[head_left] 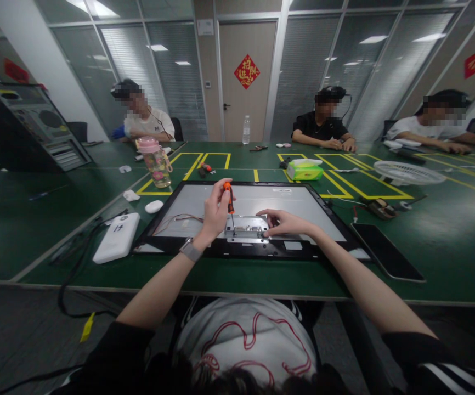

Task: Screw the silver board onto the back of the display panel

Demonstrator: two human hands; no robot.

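Holds an orange-and-black screwdriver (230,199) nearly upright in the left hand (215,213), thumb and fingers closed around the handle. Points the thin shaft down to the near edge of a silver bracket (248,221), toward its left end. Curves the right hand (287,224) at the bracket's right end, index finger stretched forward, lower fingertips close to the metal; cannot tell of anything pinched between them. Works over a pale gray panel (307,208), framed in black and lying flat on a green table (237,278), with the bracket near its front edge.
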